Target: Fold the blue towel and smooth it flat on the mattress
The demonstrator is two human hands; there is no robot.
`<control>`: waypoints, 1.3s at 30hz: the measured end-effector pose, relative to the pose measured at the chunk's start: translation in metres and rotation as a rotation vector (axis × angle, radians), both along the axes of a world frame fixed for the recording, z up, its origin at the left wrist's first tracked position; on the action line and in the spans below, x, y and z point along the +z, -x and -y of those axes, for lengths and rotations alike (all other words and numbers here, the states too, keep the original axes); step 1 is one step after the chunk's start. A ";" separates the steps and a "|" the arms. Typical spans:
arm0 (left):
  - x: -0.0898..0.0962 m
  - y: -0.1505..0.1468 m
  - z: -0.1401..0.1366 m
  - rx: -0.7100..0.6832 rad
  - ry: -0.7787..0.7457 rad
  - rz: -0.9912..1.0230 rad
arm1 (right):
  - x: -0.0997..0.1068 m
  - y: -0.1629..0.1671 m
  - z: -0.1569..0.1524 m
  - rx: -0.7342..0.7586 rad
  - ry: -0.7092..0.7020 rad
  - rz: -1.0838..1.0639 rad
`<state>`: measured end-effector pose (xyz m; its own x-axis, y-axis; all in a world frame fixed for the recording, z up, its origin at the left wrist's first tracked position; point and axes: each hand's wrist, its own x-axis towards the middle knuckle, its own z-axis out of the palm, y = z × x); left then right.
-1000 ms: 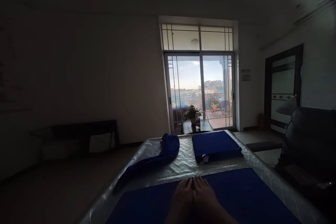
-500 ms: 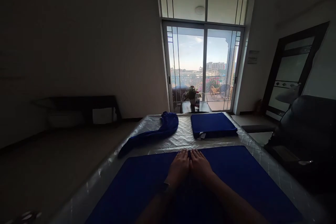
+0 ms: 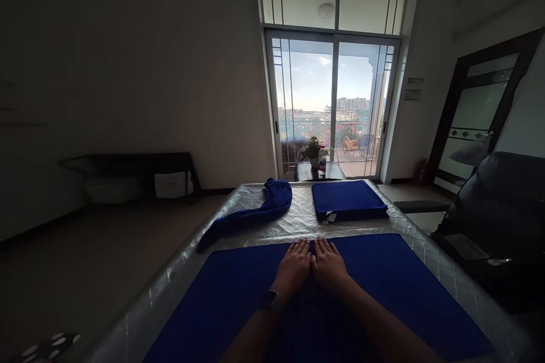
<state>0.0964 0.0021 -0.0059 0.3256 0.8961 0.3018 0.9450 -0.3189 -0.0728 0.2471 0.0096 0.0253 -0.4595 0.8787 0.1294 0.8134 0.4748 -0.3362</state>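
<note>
A blue cloth (image 3: 383,283) lies spread flat over the near part of a silvery quilted mattress (image 3: 298,207). My left hand (image 3: 294,266) rests palm down on the cloth close to its far edge, fingers stretched out; a dark band circles that wrist. Right beside it, my right hand (image 3: 328,264) lies flat too, the thumbs nearly touching. Beyond the hands, to the right, sits a neatly folded blue cloth (image 3: 349,198) with a white tag. A crumpled blue cloth (image 3: 275,201) trails across the mattress to the left.
A small dark table (image 3: 304,171) with a potted plant (image 3: 313,148) and a bottle (image 3: 322,161) stands past the mattress, before a sliding glass door (image 3: 333,102). On the right is a dark chair (image 3: 502,210); at left, a low dark rack (image 3: 140,167) by the wall.
The view has shifted slightly and looks a bit brighter. Both hands stay flat at the same place on the cloth, and the cloths look unmoved.
</note>
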 end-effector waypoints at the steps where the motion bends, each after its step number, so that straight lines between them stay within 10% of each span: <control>1: 0.000 0.000 0.000 0.002 0.002 0.002 | 0.000 -0.001 -0.001 -0.007 0.008 0.008; 39: 0.004 0.002 0.005 0.026 0.048 0.094 | -0.013 -0.006 -0.014 0.084 -0.027 0.020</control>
<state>0.0941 -0.0024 -0.0018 0.2745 0.9181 0.2860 0.9549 -0.2952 0.0314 0.2526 0.0241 0.0122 -0.5343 0.8331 0.1427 0.7765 0.5505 -0.3067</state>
